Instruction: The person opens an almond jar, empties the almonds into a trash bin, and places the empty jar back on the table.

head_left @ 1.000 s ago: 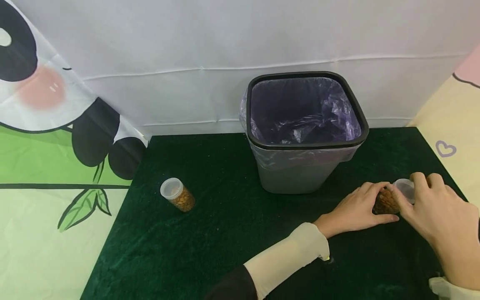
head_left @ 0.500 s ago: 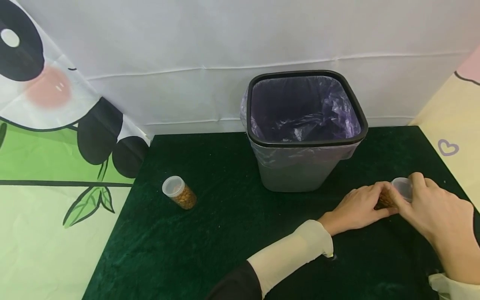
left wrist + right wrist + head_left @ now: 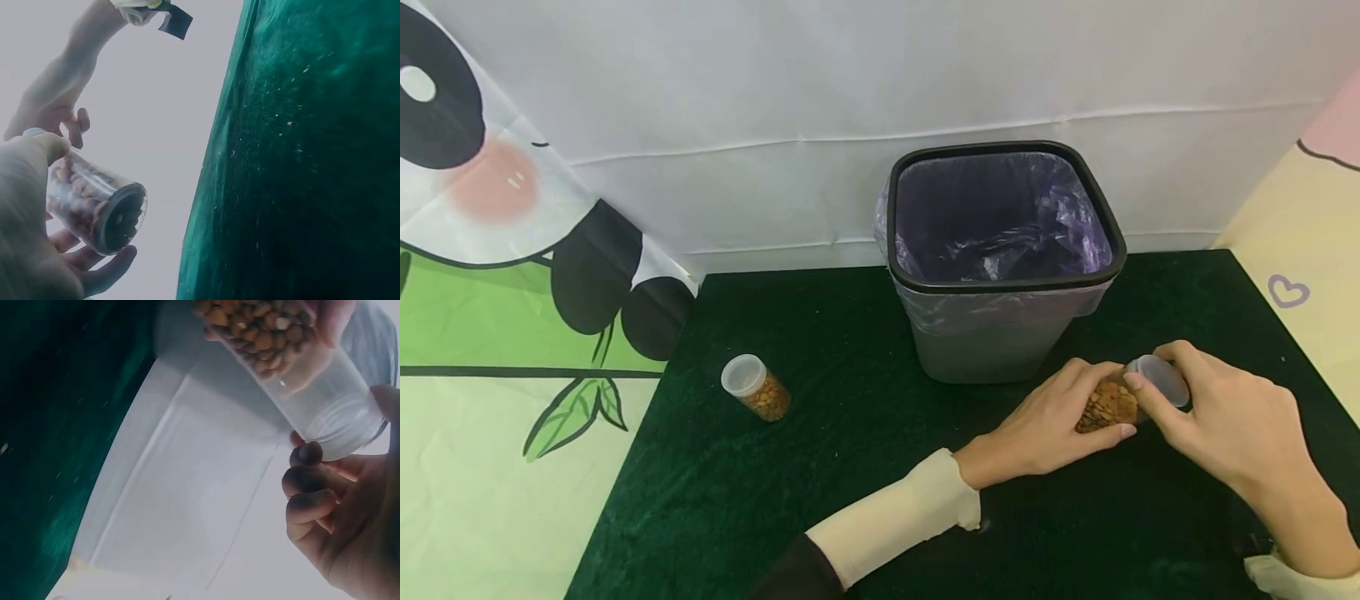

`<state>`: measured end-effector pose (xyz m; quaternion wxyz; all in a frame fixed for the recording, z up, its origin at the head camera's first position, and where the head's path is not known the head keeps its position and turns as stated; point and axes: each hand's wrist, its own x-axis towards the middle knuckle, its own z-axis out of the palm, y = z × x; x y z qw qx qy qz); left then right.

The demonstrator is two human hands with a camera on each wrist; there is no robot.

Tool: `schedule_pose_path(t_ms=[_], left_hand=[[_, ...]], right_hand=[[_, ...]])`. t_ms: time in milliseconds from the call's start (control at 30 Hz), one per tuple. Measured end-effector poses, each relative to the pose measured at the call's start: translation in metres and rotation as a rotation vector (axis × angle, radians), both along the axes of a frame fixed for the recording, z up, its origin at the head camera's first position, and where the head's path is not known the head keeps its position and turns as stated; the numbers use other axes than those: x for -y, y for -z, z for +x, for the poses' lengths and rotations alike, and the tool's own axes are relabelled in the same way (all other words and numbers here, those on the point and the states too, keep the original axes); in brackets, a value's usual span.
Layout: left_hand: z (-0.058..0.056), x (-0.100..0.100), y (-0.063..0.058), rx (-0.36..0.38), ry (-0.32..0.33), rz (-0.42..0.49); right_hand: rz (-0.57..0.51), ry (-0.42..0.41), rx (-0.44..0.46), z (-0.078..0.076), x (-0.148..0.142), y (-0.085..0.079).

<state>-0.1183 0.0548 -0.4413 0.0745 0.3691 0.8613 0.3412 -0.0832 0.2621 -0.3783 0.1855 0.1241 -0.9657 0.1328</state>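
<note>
A clear plastic jar [image 3: 1107, 406], partly filled with small brown pieces, is held tilted above the green cloth between both hands. My left hand [image 3: 1037, 423] grips its body, fingers and thumb around the sides; the left wrist view shows the jar's base [image 3: 122, 219] off the surface. At the other end, my right hand [image 3: 1236, 421] pinches the translucent white lid [image 3: 1163, 379] between thumb and fingers. In the right wrist view the brown pieces [image 3: 262, 331] lie toward the base, away from the lidded end. Whether the lid sits fully on the jar cannot be told.
Behind the hands stands a grey bin [image 3: 985, 342] with a black rim and a purple plastic liner. A similar lidded jar [image 3: 767, 396] of brown pieces rests on the green cloth [image 3: 700, 500] at left. Printed and white sheets [image 3: 760, 83] enclose the back and sides.
Both hands have moved left with the jar, from near the cloth's right edge toward the bin. More of the jar's body and lid shows now. The other jar has stayed put.
</note>
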Motion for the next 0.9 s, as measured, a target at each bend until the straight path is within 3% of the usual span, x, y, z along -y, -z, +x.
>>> schedule_pose_path(t_ms=[167,433,633,900], left_hand=[[0.015,0.033,-0.003,-0.075,-0.026,0.079],[0.03,0.07,-0.009,-0.252,-0.045,0.171],[0.03,0.089,-0.012,-0.255,-0.028,0.199],[0.029,0.095,-0.011,-0.225,-0.058,0.197]], right_hand=[[-0.035,-0.158,-0.134,0.002,0.024,-0.005],[-0.083,-0.319,-0.214,0.002,0.055,-0.011],[-0.092,-0.386,-0.304,-0.007,0.077,-0.011],[-0.085,-0.37,-0.338,-0.013,0.096,-0.006]])
